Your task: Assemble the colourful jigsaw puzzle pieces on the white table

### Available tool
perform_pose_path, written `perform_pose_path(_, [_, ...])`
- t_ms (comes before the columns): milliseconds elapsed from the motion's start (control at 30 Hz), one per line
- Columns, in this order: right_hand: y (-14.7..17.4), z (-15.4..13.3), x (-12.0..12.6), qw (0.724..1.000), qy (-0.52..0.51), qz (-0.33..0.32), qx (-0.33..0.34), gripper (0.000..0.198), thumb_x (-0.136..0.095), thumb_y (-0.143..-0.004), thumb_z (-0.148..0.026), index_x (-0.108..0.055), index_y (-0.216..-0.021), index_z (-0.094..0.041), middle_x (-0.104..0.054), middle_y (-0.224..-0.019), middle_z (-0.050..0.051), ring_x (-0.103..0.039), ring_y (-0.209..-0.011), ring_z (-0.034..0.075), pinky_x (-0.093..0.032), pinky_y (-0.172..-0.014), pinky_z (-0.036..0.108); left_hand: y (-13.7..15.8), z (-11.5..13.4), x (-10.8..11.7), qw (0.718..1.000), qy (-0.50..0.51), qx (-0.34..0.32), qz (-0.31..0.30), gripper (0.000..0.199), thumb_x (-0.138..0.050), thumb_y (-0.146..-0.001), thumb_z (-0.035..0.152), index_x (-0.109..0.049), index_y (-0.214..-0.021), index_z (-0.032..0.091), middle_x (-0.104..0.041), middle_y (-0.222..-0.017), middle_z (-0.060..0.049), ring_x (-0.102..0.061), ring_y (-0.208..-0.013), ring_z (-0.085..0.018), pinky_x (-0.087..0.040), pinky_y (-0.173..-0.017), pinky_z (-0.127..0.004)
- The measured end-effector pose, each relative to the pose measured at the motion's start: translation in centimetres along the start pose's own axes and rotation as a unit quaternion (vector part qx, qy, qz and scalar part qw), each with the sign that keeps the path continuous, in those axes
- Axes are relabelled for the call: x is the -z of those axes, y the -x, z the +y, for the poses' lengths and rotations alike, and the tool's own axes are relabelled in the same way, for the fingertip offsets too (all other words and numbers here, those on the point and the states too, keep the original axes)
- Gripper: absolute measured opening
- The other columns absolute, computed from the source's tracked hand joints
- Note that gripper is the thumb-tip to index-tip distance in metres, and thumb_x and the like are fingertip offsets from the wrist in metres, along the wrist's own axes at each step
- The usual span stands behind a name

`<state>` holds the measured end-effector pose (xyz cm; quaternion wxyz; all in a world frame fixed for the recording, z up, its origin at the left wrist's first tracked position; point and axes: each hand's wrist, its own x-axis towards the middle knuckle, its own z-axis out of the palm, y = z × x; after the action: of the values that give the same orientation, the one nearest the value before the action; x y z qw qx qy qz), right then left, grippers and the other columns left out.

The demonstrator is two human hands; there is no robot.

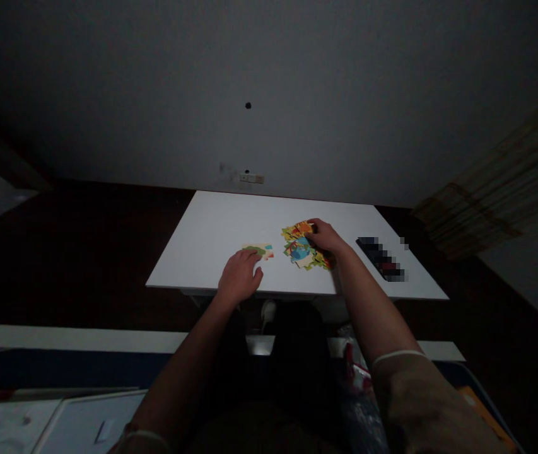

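My left hand point(240, 275) lies on the white table with its fingers stretched out. Their tips rest on a small joined patch of jigsaw puzzle pieces point(265, 250), coloured cream, green, blue and red. To the right is a loose heap of colourful jigsaw puzzle pieces point(301, 250), overlapping one another in yellow, orange, blue and green. At the heap's upper right edge, my right hand point(326, 237) touches the pieces, thumb and fingertips apart around an orange part. The undersides of those fingers are hidden.
The white table point(221, 217) stands near a grey wall with a socket point(251, 179). A dark, partly pixelated object point(378, 258) lies at the table's right. Below my right forearm is a clear plastic bag point(361, 384). A patterned curtain point(472, 208) hangs at right.
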<state>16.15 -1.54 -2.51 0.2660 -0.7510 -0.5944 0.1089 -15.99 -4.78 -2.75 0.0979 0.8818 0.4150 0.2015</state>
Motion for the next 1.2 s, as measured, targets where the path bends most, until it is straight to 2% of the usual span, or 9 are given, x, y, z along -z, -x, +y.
perform_pose_path(200, [1.5,0.6,0.2,0.996,-0.065,0.057,-0.037,0.050,-0.063,-0.076,-0.033,-0.053,-0.124,-0.021,-0.066,-0.092,0.006,-0.060,-0.072,0.018,-0.049,-0.064,0.028,0.0,0.1,0.2,1.000,0.008,0.003,-0.003,0.036,-0.045,-0.088,0.027,-0.058,-0.121,0.023,-0.053,-0.133,-0.005,-0.043,-0.125,-0.022,-0.031,-0.110,-0.036])
perform_pose_path(367, [2.7,0.8,0.7,0.986,-0.123,0.074,-0.086,0.039,-0.061,-0.076,-0.037,-0.060,-0.110,-0.019,-0.067,-0.085,0.007,-0.061,-0.068,0.019,-0.049,-0.060,0.030,0.0,0.2,0.3,1.000,0.008,0.006,-0.010,0.035,-0.045,-0.088,0.027,-0.059,-0.120,0.025,-0.053,-0.133,-0.004,-0.043,-0.125,-0.023,-0.031,-0.109,-0.037])
perform_pose_path(500, [3.8,1.4,1.7,0.973,-0.159,0.115,-0.120,0.032,-0.052,-0.078,-0.039,-0.061,-0.102,-0.019,-0.068,-0.082,0.008,-0.061,-0.066,0.020,-0.049,-0.059,0.031,0.1,0.3,0.4,1.000,0.010,0.004,-0.011,0.035,-0.044,-0.088,0.027,-0.058,-0.120,0.025,-0.053,-0.134,-0.004,-0.043,-0.125,-0.023,-0.031,-0.109,-0.038])
perform_pose_path(600, [4.6,2.3,2.6,0.977,-0.115,0.128,-0.129,0.028,-0.049,-0.079,-0.039,-0.062,-0.094,-0.020,-0.069,-0.082,0.009,-0.062,-0.071,0.022,-0.049,-0.064,0.033,0.1,0.4,0.4,1.000,0.013,0.007,-0.012,0.035,-0.044,-0.088,0.027,-0.058,-0.120,0.025,-0.053,-0.135,-0.004,-0.043,-0.126,-0.024,-0.031,-0.109,-0.039])
perform_pose_path(700, [5.5,2.7,3.5,0.985,-0.013,0.118,-0.128,0.028,-0.049,-0.080,-0.039,-0.064,-0.091,-0.019,-0.068,-0.087,0.013,-0.062,-0.080,0.027,-0.047,-0.073,0.039,0.1,0.3,0.3,1.000,0.016,0.002,-0.005,0.035,-0.044,-0.088,0.027,-0.059,-0.119,0.025,-0.053,-0.134,-0.005,-0.044,-0.125,-0.024,-0.032,-0.108,-0.039])
perform_pose_path(800, [6.5,2.0,3.6,0.981,0.060,0.165,-0.086,0.038,-0.048,-0.082,-0.039,-0.062,-0.108,-0.015,-0.065,-0.105,0.019,-0.058,-0.098,0.033,-0.042,-0.087,0.047,0.0,0.3,0.2,1.000,0.015,-0.003,-0.002,0.034,-0.044,-0.087,0.027,-0.059,-0.118,0.025,-0.054,-0.134,-0.004,-0.045,-0.125,-0.024,-0.032,-0.108,-0.040])
perform_pose_path(867, [7.2,0.8,3.2,0.981,0.072,0.179,-0.037,0.043,-0.047,-0.084,-0.038,-0.059,-0.118,-0.015,-0.061,-0.116,0.019,-0.053,-0.108,0.033,-0.038,-0.094,0.049,-0.1,0.4,0.2,1.000,0.012,0.000,-0.005,0.034,-0.044,-0.087,0.026,-0.059,-0.118,0.026,-0.053,-0.134,-0.004,-0.044,-0.125,-0.024,-0.032,-0.108,-0.040])
perform_pose_path(1067, [9.0,-3.7,0.3,0.992,0.069,0.074,0.074,0.048,-0.061,-0.077,-0.047,-0.059,-0.118,-0.022,-0.061,-0.117,0.012,-0.051,-0.111,0.032,-0.037,-0.098,0.047,0.0,0.7,0.4,1.000,0.006,0.004,-0.007,0.035,-0.043,-0.088,0.026,-0.058,-0.119,0.025,-0.053,-0.135,-0.004,-0.044,-0.126,-0.024,-0.031,-0.109,-0.040])
perform_pose_path(1200, [9.6,-4.2,-1.0,0.992,0.077,0.069,0.072,0.046,-0.066,-0.074,-0.049,-0.060,-0.111,-0.024,-0.060,-0.118,0.011,-0.050,-0.112,0.033,-0.036,-0.099,0.050,0.0,0.7,0.4,1.000,-0.003,0.020,-0.009,0.034,-0.043,-0.087,0.026,-0.058,-0.118,0.026,-0.053,-0.134,-0.003,-0.044,-0.126,-0.024,-0.033,-0.107,-0.040])
